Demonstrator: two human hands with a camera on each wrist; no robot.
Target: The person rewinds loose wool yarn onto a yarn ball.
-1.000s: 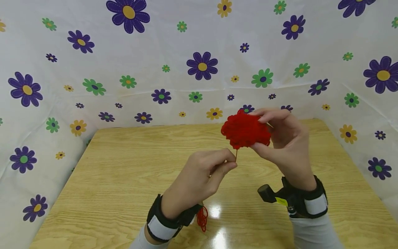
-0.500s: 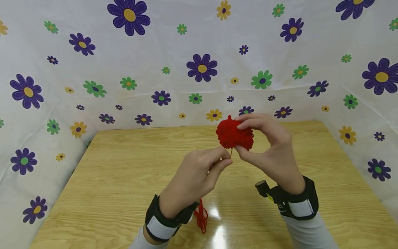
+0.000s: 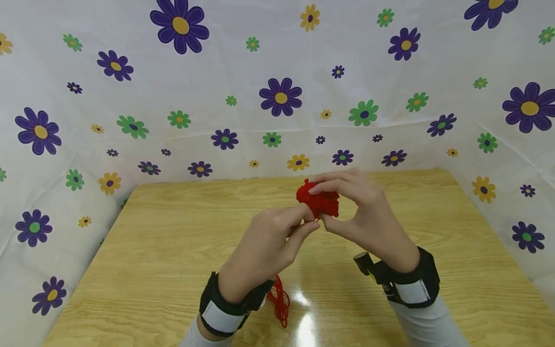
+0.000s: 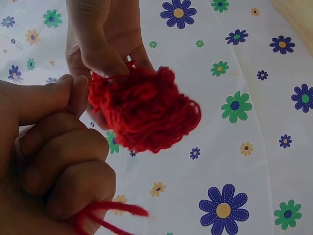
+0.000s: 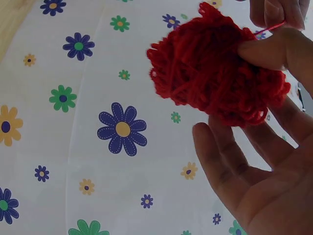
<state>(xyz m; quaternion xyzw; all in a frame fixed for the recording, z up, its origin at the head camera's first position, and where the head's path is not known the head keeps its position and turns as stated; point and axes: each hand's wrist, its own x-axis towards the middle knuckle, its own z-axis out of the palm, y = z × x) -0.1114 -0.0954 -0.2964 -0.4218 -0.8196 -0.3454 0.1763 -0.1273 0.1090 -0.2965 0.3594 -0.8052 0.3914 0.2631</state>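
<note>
A fuzzy ball of red yarn (image 3: 323, 202) is held up above the table by my right hand (image 3: 364, 207), thumb on the near side and fingers on the far side. Close against the ball's left side, my left hand (image 3: 277, 236) pinches the red yarn strand (image 5: 272, 28) between thumb and forefinger. The strand runs from the ball to those fingertips in the right wrist view. In the left wrist view, the ball (image 4: 146, 110) shows its wound layers and loose loops, and more yarn (image 4: 115, 208) comes out below the left hand's curled fingers.
Loose loops of red yarn (image 3: 281, 301) hang or lie below the left wrist. The wooden table (image 3: 173, 241) stretches around, backed by a white flower-print cloth (image 3: 243, 62) along the back and sides. Each wrist wears a black strap (image 3: 416, 279); a camera sticks out from the right one.
My right hand has brought the yarn ball left and down toward the left hand, turning it on the way. The visible strand between ball and left fingertips has shortened. The left hand has shifted slightly left.
</note>
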